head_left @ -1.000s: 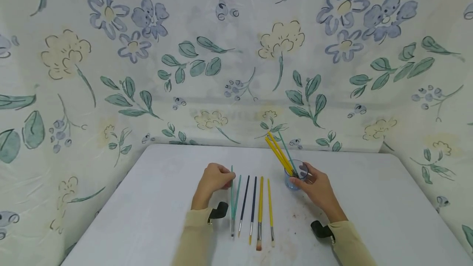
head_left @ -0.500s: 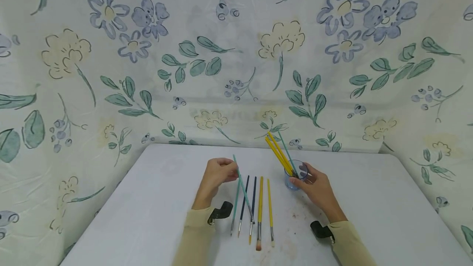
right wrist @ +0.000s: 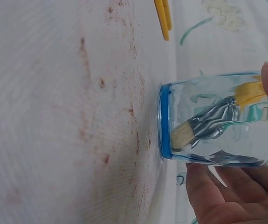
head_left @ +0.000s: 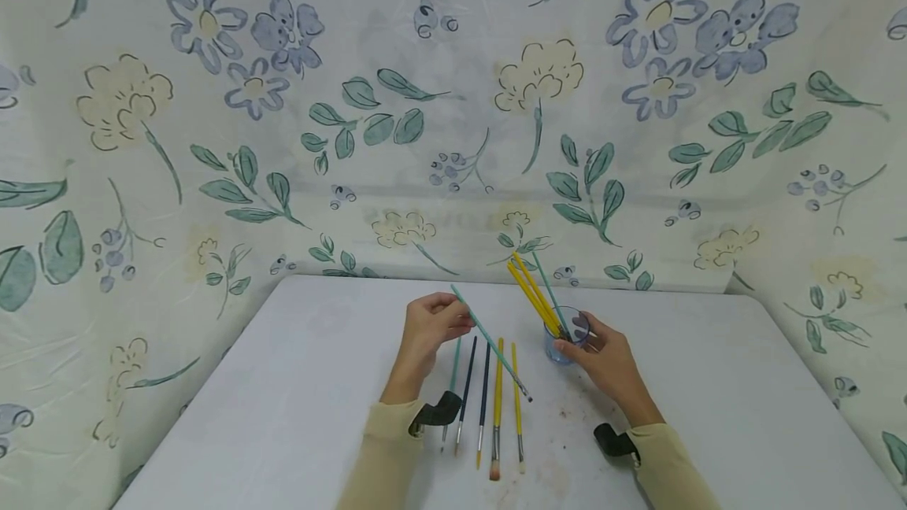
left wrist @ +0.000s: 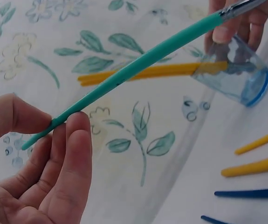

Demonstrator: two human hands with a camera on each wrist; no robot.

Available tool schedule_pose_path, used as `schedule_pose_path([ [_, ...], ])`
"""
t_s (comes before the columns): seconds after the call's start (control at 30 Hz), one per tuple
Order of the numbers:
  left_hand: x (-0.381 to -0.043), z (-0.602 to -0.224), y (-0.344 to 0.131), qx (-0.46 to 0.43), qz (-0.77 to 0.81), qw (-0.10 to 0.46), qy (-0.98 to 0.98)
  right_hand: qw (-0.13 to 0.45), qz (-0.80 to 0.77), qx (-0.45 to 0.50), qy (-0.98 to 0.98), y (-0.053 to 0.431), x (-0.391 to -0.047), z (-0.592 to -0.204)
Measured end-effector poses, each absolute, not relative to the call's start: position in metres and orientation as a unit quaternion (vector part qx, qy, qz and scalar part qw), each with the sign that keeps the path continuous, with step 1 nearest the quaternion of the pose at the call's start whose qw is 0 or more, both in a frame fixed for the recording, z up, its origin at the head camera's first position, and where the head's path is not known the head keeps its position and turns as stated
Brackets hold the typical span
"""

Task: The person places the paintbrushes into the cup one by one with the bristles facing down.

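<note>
Between thumb and fingertips my left hand (head_left: 434,333) pinches a teal paintbrush (left wrist: 138,65) near the tail of its handle. The brush slants above the table, bristles down and to the right. My right hand (head_left: 612,360) grips a clear blue-tinted glass (right wrist: 217,121) by its sides at the table's right of centre. Inside lean two yellow paintbrushes (head_left: 530,293) and a teal one (head_left: 549,290), bristles at the bottom. Below the left hand lie a teal paintbrush (head_left: 454,372), two dark blue paintbrushes (head_left: 465,392) and two yellow paintbrushes (head_left: 498,392) in a row, bristles toward me.
The white table (head_left: 283,415) has brownish stains (right wrist: 131,112) near the glass. A floral-patterned sheet (head_left: 453,101) hangs behind and at both sides of it. Black wrist cameras (head_left: 438,409) sit on both sleeves.
My left hand has lifted the teal paintbrush from the left end of the row and carried it right, its bristle end swinging toward the glass side. The right hand and glass stay put.
</note>
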State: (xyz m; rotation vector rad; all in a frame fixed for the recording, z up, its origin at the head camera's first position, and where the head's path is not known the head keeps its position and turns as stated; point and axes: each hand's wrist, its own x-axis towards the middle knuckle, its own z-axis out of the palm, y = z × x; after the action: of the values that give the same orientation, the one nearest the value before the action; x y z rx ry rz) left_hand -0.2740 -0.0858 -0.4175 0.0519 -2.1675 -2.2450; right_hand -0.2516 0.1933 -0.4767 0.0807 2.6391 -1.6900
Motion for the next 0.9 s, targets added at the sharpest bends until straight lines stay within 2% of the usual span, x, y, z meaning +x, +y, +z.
schedule_pose_path([
  [0.5,-0.266,-0.405,-0.067,0.004,-0.761,0.045,-0.647,0.002,-0.535,0.031,0.844,0.194,-0.253,-0.48],
  [0.9,-0.262,-0.404,-0.057,-0.005,-0.77,0.05,-0.636,0.003,-0.535,0.036,0.844,0.192,-0.252,-0.479],
])
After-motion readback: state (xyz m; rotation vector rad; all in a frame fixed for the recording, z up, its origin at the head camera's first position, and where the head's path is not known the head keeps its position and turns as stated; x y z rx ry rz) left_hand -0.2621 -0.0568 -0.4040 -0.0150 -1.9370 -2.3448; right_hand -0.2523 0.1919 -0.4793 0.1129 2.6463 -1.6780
